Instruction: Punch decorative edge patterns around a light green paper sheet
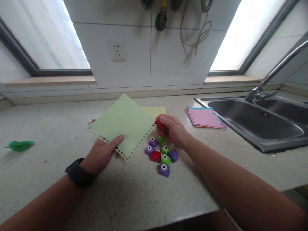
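My left hand [106, 150] grips a light green sheet of paper [125, 122] near its lower corner, thumb on top and fingers beneath. Small cut-out shapes run along the two edges of the sheet nearest me. In my right hand [172, 128] is a red craft punch [159, 122], pinched at the sheet's right corner. Part of the punch is hidden by my fingers. Below that hand several more punches lie in a cluster on the counter, among them a purple one [164, 170], a green one [165, 159] and a red one [155, 156].
Yellow paper [155, 111] lies behind the green sheet. A stack of coloured sheets with a pink one [204, 117] on top rests near the steel sink [262, 146] at right. Crumpled green material [20, 146] lies far left on the speckled counter [115, 199]. Paper bits [91, 121] are scattered.
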{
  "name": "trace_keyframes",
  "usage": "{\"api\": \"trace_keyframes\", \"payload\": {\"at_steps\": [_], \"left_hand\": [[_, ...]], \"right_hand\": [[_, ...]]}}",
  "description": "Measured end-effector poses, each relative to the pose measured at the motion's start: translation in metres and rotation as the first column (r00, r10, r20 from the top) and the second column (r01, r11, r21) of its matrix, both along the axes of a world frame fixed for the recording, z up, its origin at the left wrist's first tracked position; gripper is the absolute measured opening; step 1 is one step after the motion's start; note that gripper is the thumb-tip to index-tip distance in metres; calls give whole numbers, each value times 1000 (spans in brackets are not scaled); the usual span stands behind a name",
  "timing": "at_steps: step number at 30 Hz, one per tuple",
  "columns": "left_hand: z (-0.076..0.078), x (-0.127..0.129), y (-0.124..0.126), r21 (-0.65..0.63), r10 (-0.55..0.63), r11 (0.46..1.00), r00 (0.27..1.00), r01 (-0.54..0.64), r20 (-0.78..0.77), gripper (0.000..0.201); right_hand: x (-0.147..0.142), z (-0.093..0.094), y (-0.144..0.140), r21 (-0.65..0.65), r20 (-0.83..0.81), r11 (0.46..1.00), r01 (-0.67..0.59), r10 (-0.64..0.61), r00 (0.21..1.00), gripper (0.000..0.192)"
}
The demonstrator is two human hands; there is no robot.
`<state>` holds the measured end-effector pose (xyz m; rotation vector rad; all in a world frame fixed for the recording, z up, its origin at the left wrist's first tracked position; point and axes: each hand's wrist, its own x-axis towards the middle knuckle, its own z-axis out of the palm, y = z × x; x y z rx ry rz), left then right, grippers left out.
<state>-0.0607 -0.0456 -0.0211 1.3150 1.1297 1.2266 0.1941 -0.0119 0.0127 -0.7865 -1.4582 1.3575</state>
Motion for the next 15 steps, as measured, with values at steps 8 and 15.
{"api": "trace_keyframes", "payload": {"at_steps": [8,15], "left_hand": [[3,2,-1,-74,-73,994,991,82,113,32],[7,3,-1,-111,-68,990,985,87,160,44]], "right_hand": [[17,5,7,389,409,898,206,-369,835,25],[24,5,11,590,703,807,4,-516,489,17]]}}
